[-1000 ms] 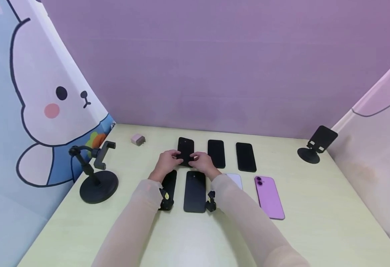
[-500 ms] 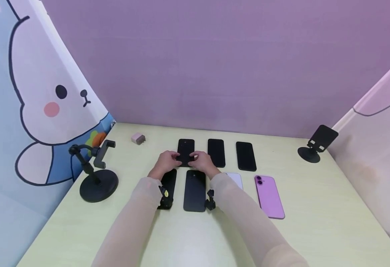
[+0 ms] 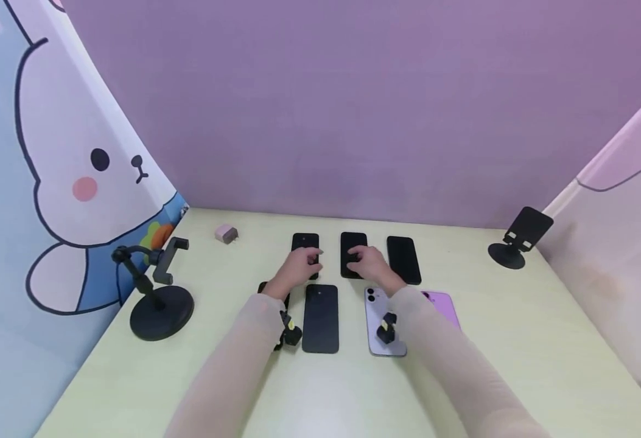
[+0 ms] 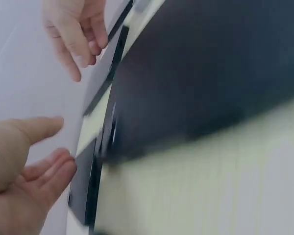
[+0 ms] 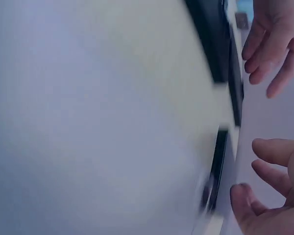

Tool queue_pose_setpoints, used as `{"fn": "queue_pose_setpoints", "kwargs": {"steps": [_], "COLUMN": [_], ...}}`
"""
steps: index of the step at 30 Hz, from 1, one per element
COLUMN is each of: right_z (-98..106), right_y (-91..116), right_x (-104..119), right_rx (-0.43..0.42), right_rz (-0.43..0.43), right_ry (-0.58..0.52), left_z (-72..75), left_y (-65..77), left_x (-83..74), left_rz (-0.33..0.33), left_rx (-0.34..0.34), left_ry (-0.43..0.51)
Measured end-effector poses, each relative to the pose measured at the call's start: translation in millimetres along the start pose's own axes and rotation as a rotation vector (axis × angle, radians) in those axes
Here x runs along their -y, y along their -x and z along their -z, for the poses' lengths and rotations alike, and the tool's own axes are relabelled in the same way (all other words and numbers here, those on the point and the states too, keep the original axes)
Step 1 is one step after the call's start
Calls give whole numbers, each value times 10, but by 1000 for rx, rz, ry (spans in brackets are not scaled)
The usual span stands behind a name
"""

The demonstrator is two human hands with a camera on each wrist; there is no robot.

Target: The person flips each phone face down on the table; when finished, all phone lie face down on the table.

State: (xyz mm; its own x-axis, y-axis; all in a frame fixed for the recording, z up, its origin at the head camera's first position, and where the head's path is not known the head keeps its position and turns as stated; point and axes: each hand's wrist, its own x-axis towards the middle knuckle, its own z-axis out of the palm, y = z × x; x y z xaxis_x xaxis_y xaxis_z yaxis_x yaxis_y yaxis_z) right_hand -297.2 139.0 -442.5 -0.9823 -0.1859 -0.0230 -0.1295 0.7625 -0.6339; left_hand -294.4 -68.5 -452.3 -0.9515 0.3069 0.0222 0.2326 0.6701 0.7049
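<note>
My left hand [image 3: 300, 266] hovers over the black phone [image 3: 304, 240] at the left of the back row, thumb and fingers apart with nothing between them. Over the middle black phone [image 3: 353, 241] is my right hand [image 3: 372, 265], its fingers slightly bent and also holding nothing. The right wrist view shows a gap between thumb [image 5: 242, 198] and fingers. A third black phone [image 3: 404, 261] lies to the right. In the front row lie a dark phone [image 3: 320, 319], a lavender phone [image 3: 375, 313] and a pink-purple phone [image 3: 447, 303]; the left wrist largely hides another black phone.
A black jointed phone holder [image 3: 161, 311] stands at the table's left, and a folding black phone stand [image 3: 527, 226] at the back right. A small pinkish charger plug [image 3: 226, 233] lies at the back left. A purple cloth backdrop [image 3: 320, 121] rises behind the table [image 3: 528, 340].
Both hands have come off the back-left phone's edges and moved right. The right hand has moved over to the middle phone, and more of the lavender phone now shows.
</note>
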Motion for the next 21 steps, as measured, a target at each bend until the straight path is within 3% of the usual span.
{"fn": "queue_pose_setpoints", "kwargs": {"steps": [7, 15, 21], "right_z": [127, 184, 181], "right_y": [61, 102, 110], "right_x": [-225, -241, -236], "right_rx": [38, 49, 32], "right_rz": [-131, -165, -184], "right_ry": [-38, -82, -98], "left_z": [-234, -410, -517], "left_y": [-163, -252, -289], "left_x": [-191, -291, -302], "left_rz": [-7, 67, 84], "left_rx": [22, 3, 10], "left_ry": [47, 108, 79]}}
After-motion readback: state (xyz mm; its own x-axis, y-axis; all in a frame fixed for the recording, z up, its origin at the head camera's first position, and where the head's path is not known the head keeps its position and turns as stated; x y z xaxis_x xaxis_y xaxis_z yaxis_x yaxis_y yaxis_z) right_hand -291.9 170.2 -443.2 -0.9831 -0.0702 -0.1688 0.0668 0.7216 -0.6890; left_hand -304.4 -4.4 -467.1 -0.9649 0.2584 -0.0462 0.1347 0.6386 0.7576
